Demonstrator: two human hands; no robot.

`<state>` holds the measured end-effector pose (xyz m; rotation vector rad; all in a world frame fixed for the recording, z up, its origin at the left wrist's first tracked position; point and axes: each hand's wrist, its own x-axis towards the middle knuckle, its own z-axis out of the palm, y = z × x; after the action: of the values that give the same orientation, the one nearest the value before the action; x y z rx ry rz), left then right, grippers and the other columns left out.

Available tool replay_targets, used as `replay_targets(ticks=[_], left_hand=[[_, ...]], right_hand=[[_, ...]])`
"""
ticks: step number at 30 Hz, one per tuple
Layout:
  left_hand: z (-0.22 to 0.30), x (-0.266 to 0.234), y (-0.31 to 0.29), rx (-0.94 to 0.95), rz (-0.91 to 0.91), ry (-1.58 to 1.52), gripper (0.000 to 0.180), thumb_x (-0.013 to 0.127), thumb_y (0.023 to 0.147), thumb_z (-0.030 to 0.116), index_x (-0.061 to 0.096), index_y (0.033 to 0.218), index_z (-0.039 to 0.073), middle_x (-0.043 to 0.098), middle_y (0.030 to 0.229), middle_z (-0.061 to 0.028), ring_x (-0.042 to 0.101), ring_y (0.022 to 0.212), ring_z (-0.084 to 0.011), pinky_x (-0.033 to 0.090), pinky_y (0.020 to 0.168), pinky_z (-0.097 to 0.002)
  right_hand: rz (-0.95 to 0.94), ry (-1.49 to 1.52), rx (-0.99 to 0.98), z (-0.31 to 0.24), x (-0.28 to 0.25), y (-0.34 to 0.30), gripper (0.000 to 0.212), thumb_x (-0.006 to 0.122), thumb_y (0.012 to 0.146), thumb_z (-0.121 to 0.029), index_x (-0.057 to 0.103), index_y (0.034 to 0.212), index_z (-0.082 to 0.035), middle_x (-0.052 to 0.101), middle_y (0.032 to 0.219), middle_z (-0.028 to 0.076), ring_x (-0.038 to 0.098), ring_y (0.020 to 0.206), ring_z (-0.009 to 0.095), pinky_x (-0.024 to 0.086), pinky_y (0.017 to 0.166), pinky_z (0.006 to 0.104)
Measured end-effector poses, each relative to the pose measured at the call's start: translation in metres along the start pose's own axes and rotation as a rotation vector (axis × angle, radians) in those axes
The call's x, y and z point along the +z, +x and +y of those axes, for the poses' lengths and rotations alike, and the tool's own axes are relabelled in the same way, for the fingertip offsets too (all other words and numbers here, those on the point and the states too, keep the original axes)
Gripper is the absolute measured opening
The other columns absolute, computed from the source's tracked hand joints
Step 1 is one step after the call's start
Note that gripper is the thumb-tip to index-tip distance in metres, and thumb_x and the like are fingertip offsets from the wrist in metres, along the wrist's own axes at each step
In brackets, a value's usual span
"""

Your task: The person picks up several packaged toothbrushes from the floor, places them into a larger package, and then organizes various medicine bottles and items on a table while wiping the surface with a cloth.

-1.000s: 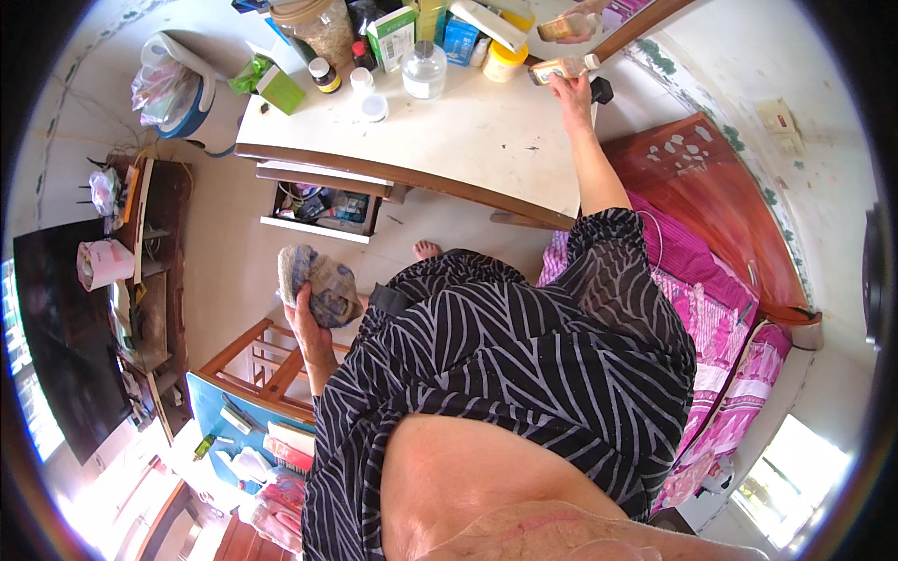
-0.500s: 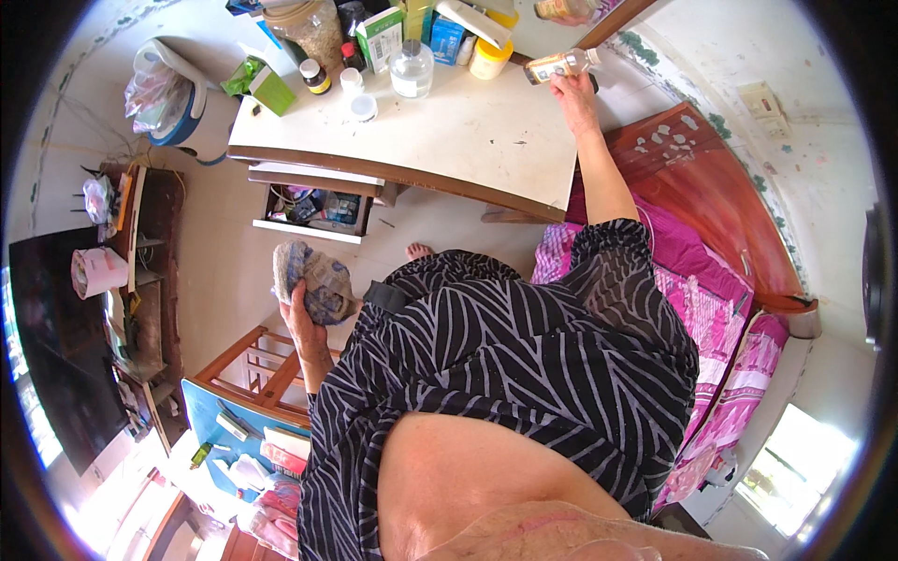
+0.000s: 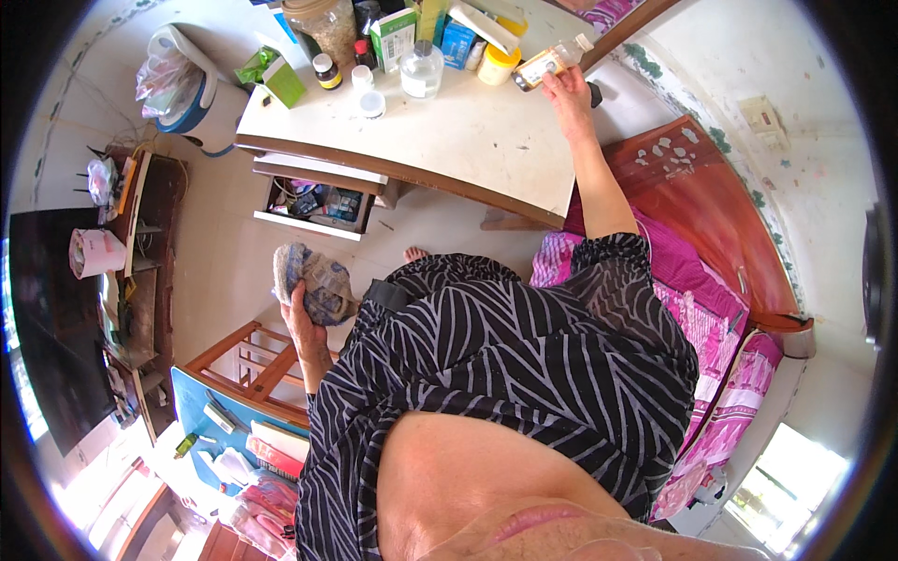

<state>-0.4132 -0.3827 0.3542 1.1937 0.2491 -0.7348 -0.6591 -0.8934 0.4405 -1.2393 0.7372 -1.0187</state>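
My right hand [image 3: 572,101] reaches over the far right corner of the white-topped desk [image 3: 468,140], its fingers closed around a clear bottle [image 3: 552,64] with a printed label. The bottle leans well over, its pale cap end pointing to the upper right. Just left of it stands a round yellow and white tub [image 3: 498,65]. At my left side, my left hand [image 3: 301,323] grips a bunched grey and blue rag [image 3: 323,288], held away from the desk. A small dark object [image 3: 595,94] shows beside my right hand.
A clear bottle [image 3: 422,71], small jars [image 3: 371,104] and boxes [image 3: 393,39] crowd the desk's back. One drawer [image 3: 313,208] hangs open, full of small items. A wooden chair [image 3: 248,360] stands at lower left; a pink-covered bed [image 3: 697,327] lies to the right.
My right hand has shifted the labelled bottle slightly left, and the bottle now tilts more steeply. My left hand still holds the rag in about the same spot. The view has turned a little.
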Motion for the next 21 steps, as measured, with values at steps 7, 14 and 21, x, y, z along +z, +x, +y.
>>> replay_targets(ticks=[7,14,21], left_hand=[[-0.006,-0.001,0.003,-0.004,-0.021,-0.069,0.049,0.067,0.086,0.011,0.051,0.131,0.001,0.063,0.117,-0.0125,0.064,0.103,-0.0267,0.055,0.088,-0.0391],[-0.006,0.0,0.003,-0.013,-0.065,-0.119,0.046,0.066,0.088,0.009,0.051,0.131,0.001,0.063,0.117,-0.0124,0.065,0.103,-0.0265,0.056,0.088,-0.0401],[-0.004,-0.003,0.002,0.004,-0.085,-0.124,0.043,0.064,0.088,0.007,0.052,0.13,0.003,0.063,0.119,-0.0104,0.063,0.107,-0.0246,0.053,0.093,-0.0387]], right_hand=[[-0.137,0.096,-0.022,0.002,0.013,-0.002,0.037,0.072,0.085,-0.006,0.057,0.119,-0.011,0.065,0.102,-0.002,0.058,0.089,0.007,0.048,0.079,0.0248],[-0.199,0.095,0.011,0.008,0.03,-0.008,0.041,0.071,0.086,-0.007,0.057,0.124,-0.011,0.065,0.107,-0.002,0.058,0.096,0.007,0.048,0.082,0.0265],[-0.374,-0.307,-0.022,0.047,0.075,-0.037,0.048,0.075,0.082,-0.012,0.052,0.124,-0.004,0.064,0.109,0.004,0.061,0.089,0.008,0.05,0.078,0.0231]])
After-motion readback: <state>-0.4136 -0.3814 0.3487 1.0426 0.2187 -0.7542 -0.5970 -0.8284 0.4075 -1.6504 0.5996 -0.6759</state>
